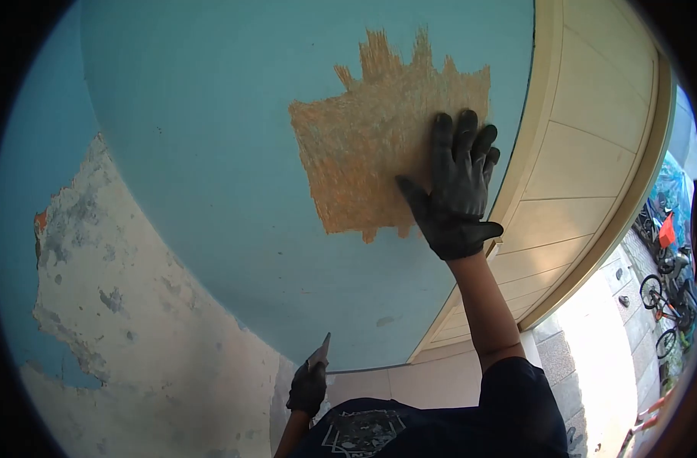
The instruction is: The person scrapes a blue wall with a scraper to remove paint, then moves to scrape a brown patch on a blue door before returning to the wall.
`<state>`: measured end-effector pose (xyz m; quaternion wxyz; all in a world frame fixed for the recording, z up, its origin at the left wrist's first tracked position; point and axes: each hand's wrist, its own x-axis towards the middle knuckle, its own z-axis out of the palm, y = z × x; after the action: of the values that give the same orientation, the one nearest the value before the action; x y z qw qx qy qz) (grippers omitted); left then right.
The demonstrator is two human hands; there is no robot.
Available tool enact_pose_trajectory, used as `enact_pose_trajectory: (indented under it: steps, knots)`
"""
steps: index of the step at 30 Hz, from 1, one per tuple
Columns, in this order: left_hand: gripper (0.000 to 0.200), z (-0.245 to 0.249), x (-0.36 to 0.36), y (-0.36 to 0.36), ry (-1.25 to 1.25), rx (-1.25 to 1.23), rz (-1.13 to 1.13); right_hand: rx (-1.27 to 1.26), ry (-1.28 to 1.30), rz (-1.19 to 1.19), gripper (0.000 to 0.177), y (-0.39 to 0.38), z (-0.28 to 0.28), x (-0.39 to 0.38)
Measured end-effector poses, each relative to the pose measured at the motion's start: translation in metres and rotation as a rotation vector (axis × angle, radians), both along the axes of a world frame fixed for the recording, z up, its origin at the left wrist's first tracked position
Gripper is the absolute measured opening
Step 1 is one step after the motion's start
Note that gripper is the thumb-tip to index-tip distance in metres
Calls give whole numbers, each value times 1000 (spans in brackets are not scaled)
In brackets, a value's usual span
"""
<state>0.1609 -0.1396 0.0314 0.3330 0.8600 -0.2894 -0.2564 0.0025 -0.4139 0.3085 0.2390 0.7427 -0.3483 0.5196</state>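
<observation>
Currently, the tan patch (371, 160) sits at the upper centre of the frame on a blue surface (196, 114), with jagged streaks along its top edge. The right hand (457, 191), gloved, is the nearer: it covers part of the patch's right side, fingers spread and pointing up, holding nothing visible. Whether the palm touches cannot be confirmed. The left hand (308, 389), also gloved, is at lower centre, closed around a bladed tool (319, 353). The tool's long axis tilts up and slightly right; its tip points toward the patch from well below, with blue surface between. To the right, cream panelling (593, 160) borders the blue surface, and the right forearm (482, 305) crosses in front of it. Lower left, a wall (165, 328) shows blotched, pale plaster. Bicycles (661, 309) stand at far right.
</observation>
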Motion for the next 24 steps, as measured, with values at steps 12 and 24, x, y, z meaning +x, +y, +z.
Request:
enact_pose_trajectory:
  steps: [12,24]
  knots:
    - [44,224,56,-54,-750,-1152,156,274,366,269,106,43,-93,-3]
    - [34,222,10,-212,-1530,-1053,-906,1174,-445,595,51,128,-262,-51]
